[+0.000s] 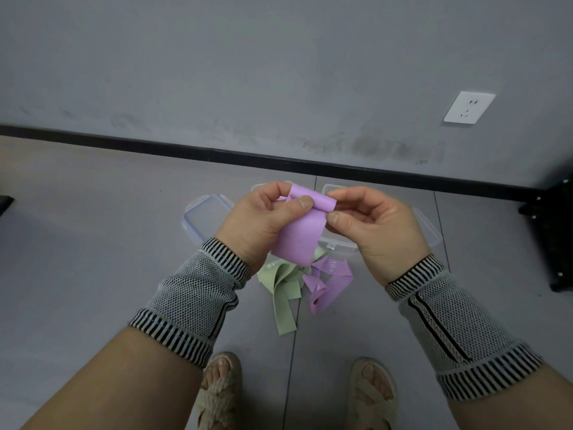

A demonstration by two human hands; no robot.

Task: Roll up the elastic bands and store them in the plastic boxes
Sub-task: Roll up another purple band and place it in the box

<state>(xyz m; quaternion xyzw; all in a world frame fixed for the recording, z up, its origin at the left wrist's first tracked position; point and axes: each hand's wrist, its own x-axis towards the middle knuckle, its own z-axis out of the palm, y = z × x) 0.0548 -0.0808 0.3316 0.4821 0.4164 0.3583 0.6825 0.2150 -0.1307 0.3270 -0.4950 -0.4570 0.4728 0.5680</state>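
Both hands (313, 218) pinch purple band (299, 234); grey floor (93, 228), seemingly tiled.

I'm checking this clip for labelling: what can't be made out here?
- Plastic boxes, head view: mostly hidden behind both hands; contents unknown.
- Purple band: how far it is rolled is hidden by the fingers.
- Print on the purple band on the floor: too small to read.

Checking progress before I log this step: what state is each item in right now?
Held purple band: top edge partly rolled, rest hanging loose.
Left hand: pinching the roll.
Right hand: pinching the roll.
Green band: unrolled, on floor.
Second purple band: unrolled, on floor.
Plastic box: open, mostly hidden.
Lid: off, flat on floor.
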